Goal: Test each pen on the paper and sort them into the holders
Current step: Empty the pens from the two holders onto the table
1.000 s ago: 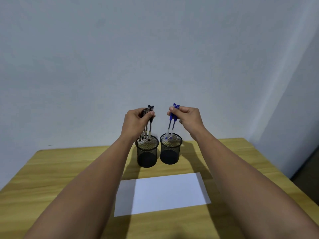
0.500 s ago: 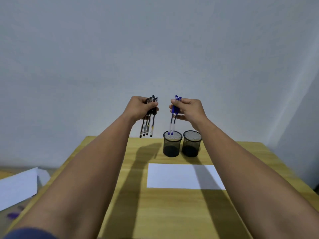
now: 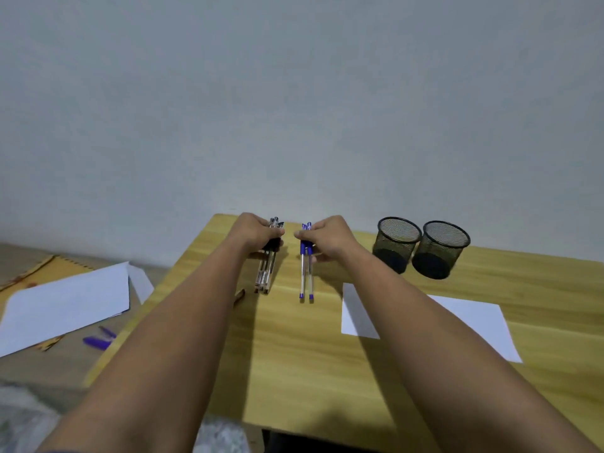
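My left hand (image 3: 258, 233) grips a bundle of several black pens (image 3: 265, 273) by their capped ends, tips pointing toward me just above the wooden table (image 3: 294, 354). My right hand (image 3: 327, 238) pinches two blue pens (image 3: 306, 276) the same way, a little to the right of the black bundle. Two black mesh holders (image 3: 397, 243) (image 3: 439, 248) stand side by side to the right of my hands, both showing nothing inside. A white sheet of paper (image 3: 470, 322) lies in front of the holders, partly hidden by my right forearm.
The table's left edge runs close beside my left arm. On the floor to the left lie a large white sheet (image 3: 65, 299) and blue pen caps (image 3: 98, 340). A pale wall stands behind the table.
Both hands have carried the pens out of the holders, leftward and down to the table's left part. My view has swung left, so the holders and paper now sit at the right.
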`<state>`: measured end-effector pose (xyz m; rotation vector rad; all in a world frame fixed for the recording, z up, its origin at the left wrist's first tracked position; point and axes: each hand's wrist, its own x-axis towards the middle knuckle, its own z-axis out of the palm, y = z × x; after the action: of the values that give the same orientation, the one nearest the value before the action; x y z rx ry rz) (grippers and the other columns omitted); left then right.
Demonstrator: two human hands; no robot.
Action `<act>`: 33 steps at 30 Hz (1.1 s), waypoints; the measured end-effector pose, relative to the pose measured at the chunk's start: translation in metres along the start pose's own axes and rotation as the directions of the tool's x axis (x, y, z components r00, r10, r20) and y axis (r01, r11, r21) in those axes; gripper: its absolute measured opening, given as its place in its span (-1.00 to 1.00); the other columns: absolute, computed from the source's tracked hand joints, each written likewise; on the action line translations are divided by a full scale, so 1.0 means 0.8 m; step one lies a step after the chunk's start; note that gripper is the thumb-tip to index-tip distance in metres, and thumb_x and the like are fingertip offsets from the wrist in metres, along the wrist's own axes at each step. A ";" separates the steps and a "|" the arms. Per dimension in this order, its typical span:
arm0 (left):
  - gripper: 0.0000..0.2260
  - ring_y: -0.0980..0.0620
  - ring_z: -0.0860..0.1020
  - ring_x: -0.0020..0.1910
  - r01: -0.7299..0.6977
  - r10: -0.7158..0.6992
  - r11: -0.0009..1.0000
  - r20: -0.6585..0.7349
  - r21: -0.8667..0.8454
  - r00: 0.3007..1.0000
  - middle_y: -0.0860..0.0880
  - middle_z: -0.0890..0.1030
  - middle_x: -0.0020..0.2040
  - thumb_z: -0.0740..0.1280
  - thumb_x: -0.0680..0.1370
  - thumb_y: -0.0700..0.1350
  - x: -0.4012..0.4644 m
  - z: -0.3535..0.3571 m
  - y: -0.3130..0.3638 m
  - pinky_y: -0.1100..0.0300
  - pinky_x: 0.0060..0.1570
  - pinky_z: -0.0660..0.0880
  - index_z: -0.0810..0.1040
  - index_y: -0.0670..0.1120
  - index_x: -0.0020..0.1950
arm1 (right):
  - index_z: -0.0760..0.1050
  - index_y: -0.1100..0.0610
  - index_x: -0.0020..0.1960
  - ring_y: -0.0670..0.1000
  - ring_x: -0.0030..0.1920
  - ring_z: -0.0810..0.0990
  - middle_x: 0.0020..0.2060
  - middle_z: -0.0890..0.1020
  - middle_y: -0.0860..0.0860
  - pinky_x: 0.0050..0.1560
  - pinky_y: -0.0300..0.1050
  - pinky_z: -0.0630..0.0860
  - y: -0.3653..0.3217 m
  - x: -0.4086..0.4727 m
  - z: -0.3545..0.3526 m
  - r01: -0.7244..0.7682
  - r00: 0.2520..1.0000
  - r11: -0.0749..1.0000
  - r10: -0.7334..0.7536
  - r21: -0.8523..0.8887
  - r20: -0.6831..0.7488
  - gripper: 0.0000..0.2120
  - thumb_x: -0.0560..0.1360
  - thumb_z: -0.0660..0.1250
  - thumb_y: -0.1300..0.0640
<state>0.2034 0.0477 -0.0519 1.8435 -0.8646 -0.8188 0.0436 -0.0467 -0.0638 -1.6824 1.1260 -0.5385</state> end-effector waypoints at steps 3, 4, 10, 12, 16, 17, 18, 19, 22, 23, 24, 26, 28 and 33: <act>-0.77 -0.11 0.73 -0.19 0.000 0.003 0.996 -0.036 0.084 0.999 -0.16 0.74 -0.21 0.54 0.49 -0.05 0.019 0.002 -0.038 -0.14 -0.07 0.68 0.70 -0.24 -0.10 | 0.62 0.26 -0.26 0.34 -0.17 0.78 -0.30 0.73 0.27 -0.08 0.33 0.74 0.023 0.021 0.031 -0.035 0.999 0.994 0.030 -0.105 -0.042 -0.70 0.47 0.65 0.10; -0.76 -0.10 0.71 -0.23 -0.002 0.007 0.992 -0.046 0.125 0.999 -0.17 0.73 -0.22 0.55 0.48 -0.04 0.023 0.004 -0.048 -0.12 -0.06 0.68 0.71 -0.23 -0.13 | 0.65 0.29 -0.22 0.32 -0.19 0.79 -0.33 0.73 0.22 -0.10 0.31 0.75 0.027 0.025 0.039 -0.050 0.998 0.989 0.043 -0.142 -0.054 -0.70 0.47 0.65 0.08; -0.72 -0.02 0.68 -0.14 -0.067 0.095 0.954 -0.085 0.291 0.992 -0.04 0.72 -0.17 0.55 0.44 0.10 0.029 -0.007 -0.060 0.06 -0.03 0.64 0.73 -0.11 -0.05 | 0.67 0.14 -0.05 0.16 -0.13 0.74 -0.12 0.75 0.08 -0.17 -0.01 0.66 0.029 0.030 0.059 -0.059 0.993 0.890 0.006 -0.452 -0.118 -0.67 0.42 0.58 -0.11; -0.70 -0.01 0.69 -0.11 -0.078 0.110 0.948 -0.088 0.310 0.990 -0.03 0.73 -0.13 0.53 0.47 0.10 0.026 -0.029 -0.057 0.06 0.00 0.64 0.73 -0.11 0.01 | 0.64 0.14 0.07 0.17 -0.03 0.71 -0.03 0.72 0.06 -0.12 -0.03 0.61 0.025 0.025 0.062 -0.053 0.992 0.875 -0.007 -0.480 -0.123 -0.61 0.43 0.59 -0.12; -0.76 -0.05 0.66 -0.02 -0.041 0.097 0.912 -0.117 0.409 0.988 -0.06 0.71 -0.08 0.54 0.48 0.02 0.012 -0.076 -0.067 -0.04 0.11 0.62 0.72 -0.11 0.02 | 0.59 0.16 0.26 0.21 0.11 0.68 0.14 0.69 0.10 0.02 0.00 0.62 0.023 0.005 0.064 -0.031 0.992 0.860 -0.034 -0.509 -0.119 -0.61 0.50 0.50 0.03; -0.77 -0.07 0.66 0.00 -0.028 0.089 0.908 -0.128 0.419 0.988 -0.05 0.69 -0.10 0.54 0.48 0.01 0.007 -0.083 -0.070 -0.05 0.11 0.62 0.72 -0.11 0.01 | 0.58 0.16 0.28 0.21 0.13 0.67 0.16 0.69 0.11 0.02 0.00 0.61 0.023 -0.001 0.064 -0.025 0.992 0.855 -0.041 -0.519 -0.116 -0.63 0.52 0.47 0.06; -0.79 -0.07 0.65 0.00 -0.023 0.089 0.904 -0.136 0.428 0.987 -0.03 0.68 -0.13 0.55 0.47 0.01 0.001 -0.089 -0.073 -0.03 0.10 0.62 0.72 -0.10 0.00 | 0.57 0.15 0.30 0.22 0.13 0.66 0.17 0.68 0.11 0.02 0.00 0.61 0.024 -0.008 0.064 -0.021 0.992 0.847 -0.046 -0.531 -0.114 -0.64 0.53 0.44 0.09; -0.80 -0.07 0.65 0.01 -0.016 0.088 0.899 -0.146 0.437 0.985 -0.01 0.67 -0.16 0.55 0.47 0.01 -0.006 -0.094 -0.074 -0.01 0.08 0.62 0.72 -0.09 -0.01 | 0.56 0.15 0.31 0.22 0.12 0.65 0.17 0.68 0.12 0.03 0.00 0.61 0.023 -0.015 0.063 -0.018 0.992 0.840 -0.051 -0.543 -0.112 -0.65 0.54 0.41 0.13; -0.81 -0.07 0.64 0.01 0.009 0.076 0.885 -0.165 0.466 0.983 0.00 0.66 -0.15 0.56 0.45 0.01 -0.026 -0.106 -0.079 -0.03 0.10 0.61 0.72 -0.06 -0.04 | 0.55 0.15 0.33 0.18 0.05 0.58 0.18 0.65 0.11 -0.02 -0.04 0.54 0.022 -0.035 0.061 -0.007 0.991 0.820 -0.069 -0.572 -0.110 -0.64 0.53 0.37 0.21; -0.81 -0.06 0.64 0.02 0.021 0.068 0.878 -0.169 0.477 0.983 0.00 0.67 -0.14 0.56 0.45 0.02 -0.033 -0.110 -0.080 -0.05 0.12 0.60 0.72 -0.05 -0.05 | 0.55 0.14 0.32 0.19 0.05 0.58 0.20 0.65 0.11 -0.03 -0.05 0.50 0.021 -0.041 0.062 -0.001 0.990 0.814 -0.079 -0.580 -0.113 -0.65 0.54 0.36 0.22; -0.81 -0.06 0.64 0.02 0.028 0.065 0.871 -0.170 0.491 0.983 -0.01 0.68 -0.11 0.57 0.44 0.03 -0.040 -0.112 -0.081 -0.06 0.13 0.60 0.71 -0.03 -0.05 | 0.55 0.14 0.31 0.19 0.07 0.58 0.21 0.64 0.11 -0.04 -0.05 0.49 0.020 -0.047 0.063 0.004 0.990 0.812 -0.087 -0.583 -0.114 -0.65 0.53 0.36 0.22; -0.81 -0.04 0.64 0.02 0.036 0.063 0.855 -0.172 0.517 0.983 -0.02 0.70 -0.06 0.57 0.43 0.04 -0.054 -0.116 -0.083 -0.06 0.14 0.59 0.70 -0.02 -0.06 | 0.55 0.13 0.32 0.19 0.08 0.59 0.22 0.64 0.11 -0.02 -0.05 0.49 0.018 -0.059 0.065 0.016 0.990 0.813 -0.096 -0.582 -0.107 -0.65 0.54 0.36 0.22; -0.79 -0.03 0.64 0.01 0.042 0.055 0.842 -0.163 0.538 0.985 -0.02 0.69 -0.06 0.59 0.41 0.04 -0.071 -0.118 -0.086 -0.03 0.13 0.60 0.69 -0.03 -0.07 | 0.55 0.13 0.34 0.19 0.08 0.58 0.21 0.64 0.10 -0.02 -0.05 0.47 0.014 -0.072 0.067 0.033 0.991 0.818 -0.104 -0.575 -0.090 -0.65 0.56 0.39 0.19; -0.71 -0.01 0.65 -0.14 0.102 -0.054 0.761 -0.094 0.640 0.994 0.00 0.67 -0.16 0.64 0.31 0.06 -0.120 -0.124 -0.094 0.06 -0.06 0.66 0.67 -0.05 -0.12 | 0.58 0.12 0.10 0.20 -0.04 0.59 0.01 0.67 0.08 -0.15 -0.08 0.44 0.005 -0.104 0.073 0.065 0.991 0.834 -0.119 -0.547 -0.063 -0.84 0.52 0.38 0.20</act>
<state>0.2498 0.1970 -0.0679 2.5109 -1.1246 -0.5226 0.0482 0.0541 -0.0780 -2.2323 1.3585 -0.3751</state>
